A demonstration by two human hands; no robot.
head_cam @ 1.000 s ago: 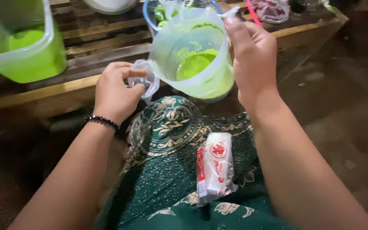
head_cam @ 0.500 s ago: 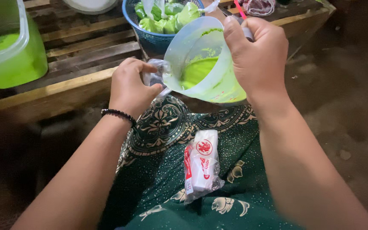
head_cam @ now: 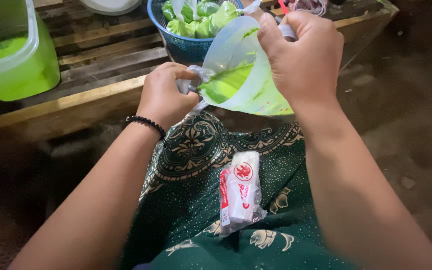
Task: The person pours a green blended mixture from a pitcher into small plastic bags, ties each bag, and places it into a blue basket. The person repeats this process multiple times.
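The right hand (head_cam: 303,57) is closed around the handle of a translucent plastic jug (head_cam: 238,75), thumb laid along the rim, and holds the jug tipped steeply toward the person's left so that its spout points down. Bright green liquid (head_cam: 224,86) lies slanted inside the jug and reaches the spout. The left hand (head_cam: 166,95) is curled in a loose fist, its fingertips pinching the mouth of a small clear plastic bag (head_cam: 193,82) held right under the spout, touching the jug's lip; most of the bag is hidden behind the fingers. A string of dark beads (head_cam: 148,122) circles the left wrist. Both hands work above the person's lap, which is covered by green patterned cloth (head_cam: 201,200) with pale floral motifs. On that cloth, between the forearms, lies a small white packet with red print in a clear wrapper (head_cam: 241,192). Beyond the hands stands a low slatted wooden desk (head_cam: 86,60). On it, just behind the jug, sits a blue woven plastic basket (head_cam: 176,42) holding several tied clear bags filled with green liquid (head_cam: 196,22). At the far left edge of the desk stands a large translucent tub of green liquid (head_cam: 16,60), well apart from the hands. Bare dark ground (head_cam: 406,125) lies to the right.
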